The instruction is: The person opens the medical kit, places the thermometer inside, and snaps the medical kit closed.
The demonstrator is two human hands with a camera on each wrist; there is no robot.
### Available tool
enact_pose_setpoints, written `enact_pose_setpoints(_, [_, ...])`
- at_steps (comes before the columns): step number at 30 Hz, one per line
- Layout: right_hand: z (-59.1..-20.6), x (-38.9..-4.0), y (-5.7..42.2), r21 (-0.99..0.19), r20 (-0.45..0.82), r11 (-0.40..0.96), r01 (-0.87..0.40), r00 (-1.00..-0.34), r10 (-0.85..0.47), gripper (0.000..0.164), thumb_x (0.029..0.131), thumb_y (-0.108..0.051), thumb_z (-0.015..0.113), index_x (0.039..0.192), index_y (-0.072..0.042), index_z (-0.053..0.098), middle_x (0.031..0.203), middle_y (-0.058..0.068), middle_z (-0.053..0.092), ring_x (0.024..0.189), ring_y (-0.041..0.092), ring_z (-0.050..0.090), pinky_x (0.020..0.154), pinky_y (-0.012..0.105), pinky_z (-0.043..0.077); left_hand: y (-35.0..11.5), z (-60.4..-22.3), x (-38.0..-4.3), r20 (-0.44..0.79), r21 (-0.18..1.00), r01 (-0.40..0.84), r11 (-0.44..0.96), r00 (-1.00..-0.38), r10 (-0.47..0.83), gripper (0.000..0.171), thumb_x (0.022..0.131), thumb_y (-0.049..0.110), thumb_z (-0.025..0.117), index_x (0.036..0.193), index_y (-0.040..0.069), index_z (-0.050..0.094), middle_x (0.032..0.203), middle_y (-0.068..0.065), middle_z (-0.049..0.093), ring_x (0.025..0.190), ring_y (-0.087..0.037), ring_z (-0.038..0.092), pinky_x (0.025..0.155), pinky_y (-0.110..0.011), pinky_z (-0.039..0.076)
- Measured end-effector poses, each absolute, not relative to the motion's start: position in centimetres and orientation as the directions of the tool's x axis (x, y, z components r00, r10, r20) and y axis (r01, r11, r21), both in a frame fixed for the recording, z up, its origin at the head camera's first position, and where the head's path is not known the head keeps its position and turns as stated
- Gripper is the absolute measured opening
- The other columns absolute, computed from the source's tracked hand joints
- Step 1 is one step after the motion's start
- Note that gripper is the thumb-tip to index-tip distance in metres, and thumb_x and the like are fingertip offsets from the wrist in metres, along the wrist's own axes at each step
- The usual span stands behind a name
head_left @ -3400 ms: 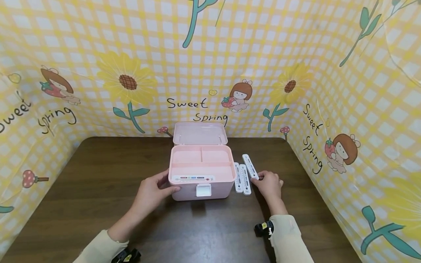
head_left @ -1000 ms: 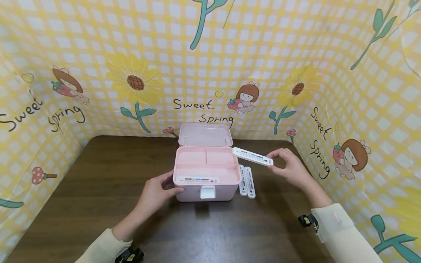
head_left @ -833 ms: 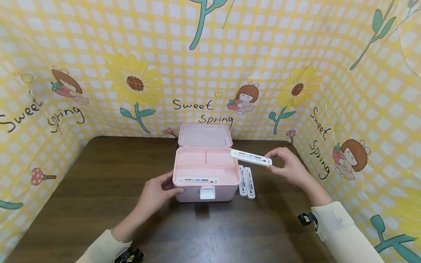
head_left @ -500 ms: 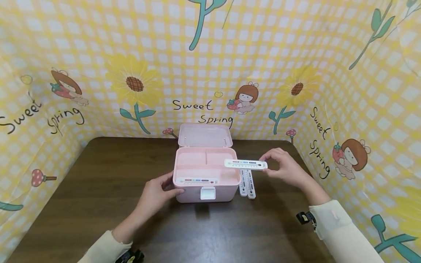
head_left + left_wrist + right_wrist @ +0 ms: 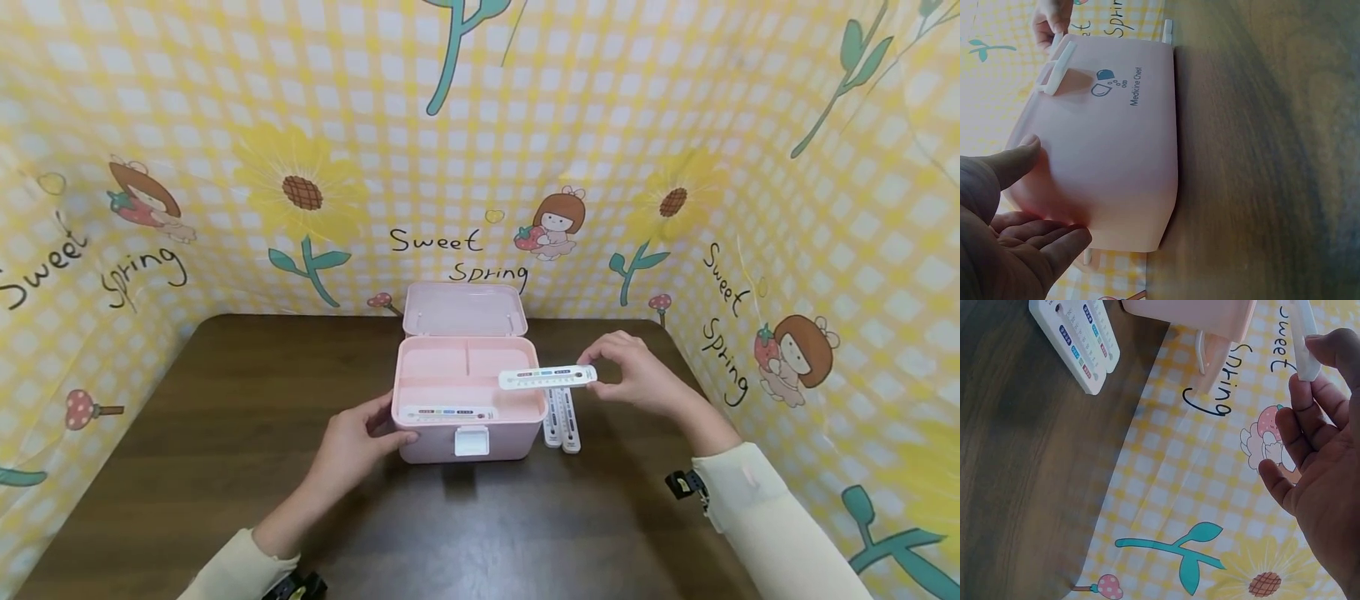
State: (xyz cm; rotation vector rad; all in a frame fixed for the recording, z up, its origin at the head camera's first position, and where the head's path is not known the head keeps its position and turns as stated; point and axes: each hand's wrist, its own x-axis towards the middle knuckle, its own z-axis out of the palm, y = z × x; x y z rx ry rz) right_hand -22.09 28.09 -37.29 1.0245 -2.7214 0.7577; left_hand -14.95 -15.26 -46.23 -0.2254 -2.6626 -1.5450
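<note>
A pink medicine chest (image 5: pixel 427 448) stands with its lid raised. My left hand (image 5: pixel 352 442) holds its front left corner, thumb on the front wall and fingers along the side, as the left wrist view confirms (image 5: pixel 1035 237). Between the thumb and fingertips of my right hand (image 5: pixel 633 375) is one end of a white thermometer (image 5: pixel 543 377), held level; its far end reaches over the chest's right rim. Another thermometer (image 5: pixel 450 413) lies inside the front compartment, along the front wall. Two more thermometers (image 5: pixel 1079 344) lie side by side on the table, right of the chest.
Beneath everything is a dark wooden table (image 5: pixel 247 400). A yellow checked cloth (image 5: pixel 345 150) with printed figures walls the back and sides. Behind the chest its lid (image 5: pixel 465 310) leans back. Dividers (image 5: pixel 467 360) split the chest's tray into three compartments.
My right hand has picked up the thermometer from the table, turned it level and brought it left, over the chest's right rim. The left hand stays on the chest.
</note>
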Motion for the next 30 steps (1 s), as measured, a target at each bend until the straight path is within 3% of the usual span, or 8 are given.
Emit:
enact_pose_setpoints(18, [-36.4,-23.3,25.3,-0.310,0.196,0.668,-0.677,-0.733,-0.651,0.026,0.081,-0.014,0.082,0.105,-0.018,0.073,0.106,-0.005,0.069,0.110,0.020,0.054,0.098,0.046,0.034,-15.4,-46.1,-14.9,0.139,0.856,0.173,0.486,-0.985,0.105,0.082,0.077,0.039,0.090,0.146,0.009,0.058,0.137,-0.011,0.066,0.119,-0.026,0.069,0.089,-0.037,0.061])
enact_pose_setpoints(30, [-35.1,-24.2,24.0,-0.271,0.067,0.634,-0.724,-0.671,-0.738,0.024,0.083,-0.019,0.085,0.104,-0.021,0.075,0.107,-0.009,0.067,0.112,0.018,0.055,0.101,0.047,0.035,-15.5,-46.3,-14.8,0.130,0.846,0.166,0.506,-0.986,0.105,0.081,0.078,0.038,0.090,0.146,0.007,0.058,0.138,-0.014,0.065,0.120,-0.030,0.068,0.091,-0.042,0.060])
